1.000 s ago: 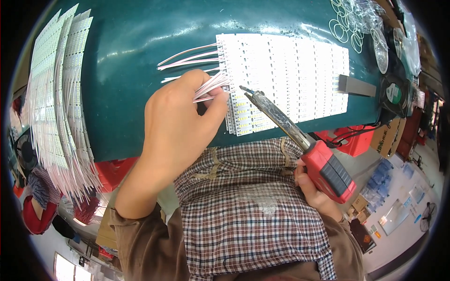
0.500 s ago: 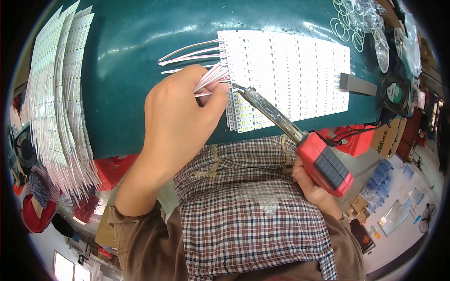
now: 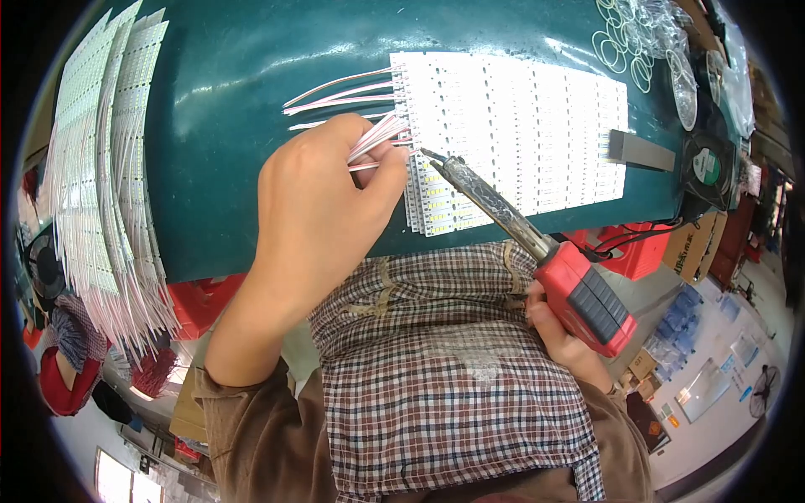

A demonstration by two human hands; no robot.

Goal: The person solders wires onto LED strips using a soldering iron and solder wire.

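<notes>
My left hand (image 3: pixel 331 184) is closed around a bunch of thin white and red wires (image 3: pixel 377 141), pinching their ends at the left edge of a panel of white LED strips (image 3: pixel 520 134). In my right hand (image 3: pixel 560 327) is a soldering iron (image 3: pixel 579 289) with a red and black handle. Its tip points up and left, close beside my left fingertips and over the strip ends; whether it touches a contact I cannot tell. Several wires (image 3: pixel 335 99) extend left from the upper strips onto the green table.
Stacked LED strips with wires (image 3: pixel 105 159) hang over the table's left end. A grey metal bar (image 3: pixel 641 151) lies across the panel's right edge, next to a small black fan (image 3: pixel 707 170). Rubber bands (image 3: pixel 620 42) and plastic bags lie at far right. A person's sleeve (image 3: pixel 71 335) shows at left.
The soldering iron has shifted slightly right and down, its tip moving a little away from my left fingertips. My left hand stays in nearly the same place, holding the wires.
</notes>
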